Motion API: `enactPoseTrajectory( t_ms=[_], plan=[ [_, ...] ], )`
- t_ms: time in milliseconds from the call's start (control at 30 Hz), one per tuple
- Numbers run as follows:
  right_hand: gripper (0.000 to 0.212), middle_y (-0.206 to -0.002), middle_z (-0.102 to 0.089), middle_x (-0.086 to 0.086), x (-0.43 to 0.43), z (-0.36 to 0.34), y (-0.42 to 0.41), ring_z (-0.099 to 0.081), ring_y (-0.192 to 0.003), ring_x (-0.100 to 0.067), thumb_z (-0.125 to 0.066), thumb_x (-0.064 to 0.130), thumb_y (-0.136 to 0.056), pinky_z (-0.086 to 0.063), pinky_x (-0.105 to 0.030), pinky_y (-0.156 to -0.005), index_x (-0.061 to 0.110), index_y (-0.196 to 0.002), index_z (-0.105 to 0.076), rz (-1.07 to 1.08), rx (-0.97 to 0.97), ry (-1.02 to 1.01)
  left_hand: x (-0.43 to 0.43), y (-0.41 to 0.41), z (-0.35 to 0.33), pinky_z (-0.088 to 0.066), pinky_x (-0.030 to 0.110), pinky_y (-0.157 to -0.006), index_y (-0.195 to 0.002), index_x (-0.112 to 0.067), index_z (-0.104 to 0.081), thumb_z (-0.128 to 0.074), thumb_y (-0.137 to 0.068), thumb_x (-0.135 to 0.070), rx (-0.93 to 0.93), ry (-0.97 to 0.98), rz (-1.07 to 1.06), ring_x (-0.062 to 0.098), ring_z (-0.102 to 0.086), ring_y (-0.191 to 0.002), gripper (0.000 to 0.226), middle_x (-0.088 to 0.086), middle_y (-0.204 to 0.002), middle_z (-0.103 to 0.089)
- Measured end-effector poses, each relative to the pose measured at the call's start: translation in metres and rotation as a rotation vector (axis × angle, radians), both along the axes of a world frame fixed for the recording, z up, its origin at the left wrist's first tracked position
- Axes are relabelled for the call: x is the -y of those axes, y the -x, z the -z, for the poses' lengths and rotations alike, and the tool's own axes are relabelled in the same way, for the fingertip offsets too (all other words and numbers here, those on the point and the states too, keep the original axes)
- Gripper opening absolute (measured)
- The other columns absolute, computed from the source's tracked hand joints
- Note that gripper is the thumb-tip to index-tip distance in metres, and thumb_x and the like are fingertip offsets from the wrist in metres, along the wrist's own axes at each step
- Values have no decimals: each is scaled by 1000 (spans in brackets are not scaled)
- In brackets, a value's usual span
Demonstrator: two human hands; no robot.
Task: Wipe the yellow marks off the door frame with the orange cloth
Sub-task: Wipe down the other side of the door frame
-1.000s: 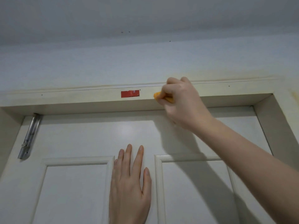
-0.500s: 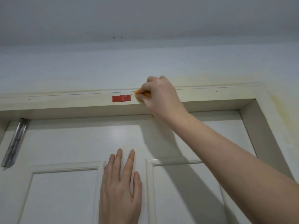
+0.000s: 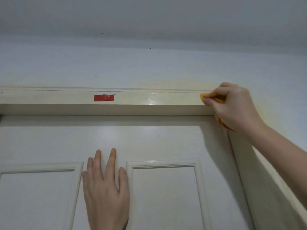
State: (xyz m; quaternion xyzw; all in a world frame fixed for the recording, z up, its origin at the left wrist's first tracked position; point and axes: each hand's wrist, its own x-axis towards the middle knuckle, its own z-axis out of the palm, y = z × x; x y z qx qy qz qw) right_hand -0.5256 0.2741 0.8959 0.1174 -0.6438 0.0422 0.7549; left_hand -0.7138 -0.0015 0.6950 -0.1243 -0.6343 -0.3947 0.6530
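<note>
Fingers (image 3: 216,94) of the right hand (image 3: 232,107) are curled and pressed together. With the thumb they pinch a bunched orange cloth (image 3: 203,97) against the front face of the door frame (image 3: 66,97), at the right end of its top bar, close to the corner. A fold of the same cloth shows below the heel of that hand, in front of the corner. The left hand (image 3: 106,193) lies flat on the white door (image 3: 157,138), its fingers straight and slightly spread, between the two raised panels. On the top bar, well to the left of the cloth, a strip of red tape (image 3: 104,97) is stuck; between tape and cloth the paint shines. Faint yellow marks (image 3: 174,84) tint the wall (image 3: 149,67) just above the frame, and more yellow shows on the wall to the right of the right hand. The grey ceiling (image 3: 149,17) runs above
</note>
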Motion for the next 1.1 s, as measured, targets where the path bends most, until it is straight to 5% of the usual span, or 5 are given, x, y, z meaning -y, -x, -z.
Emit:
enactPoseTrajectory(
  t_ms=[233,467,733,900,1100],
  plan=[
    [10,-86,-70,-2,-28,-2,-10,-66,-86,-27,-82,25,-89,-43,-29,-75,16,-93,-85,15,10,10,-52,-23,1,-13,48,-136,-167,-34,-38,-31,-107,-48,-20,99,-33,27,-14,-167,63,2,-179,-24],
    [9,-86,-68,5,-51,-12,-31,-64,-71,3,-82,27,-91,-41,-5,-63,19,-93,-84,-45,184,-122,-111,-39,2,-14,50,-136,-168,-30,-38,-39,-105,-42,-39,169,-56,27,-17,-167,63,2,-178,-27],
    [10,-101,-70,10,-101,-3,-58,-67,-96,-11,-81,35,-90,-54,-37,-90,26,-93,-85,72,259,-98,-131,-42,9,-16,52,-136,-169,-30,-35,-41,-105,-40,-2,125,-67,26,-11,-169,65,3,-179,-24],
    [4,-96,-67,10,-106,28,-56,-66,-87,-5,-82,29,-90,-50,-21,-79,30,-92,-85,85,304,-186,-140,-46,13,-13,49,-137,-169,-30,-34,-42,-104,-40,7,119,-58,26,-9,-169,67,3,-180,-23],
    [4,-94,-66,9,-107,19,-52,-66,-86,-6,-81,29,-91,-50,-20,-79,29,-93,-84,62,266,-155,-140,-47,12,-10,47,-137,-170,-32,-32,-41,-105,-40,17,118,-56,23,-6,-169,66,2,-180,-20]
  ],
)
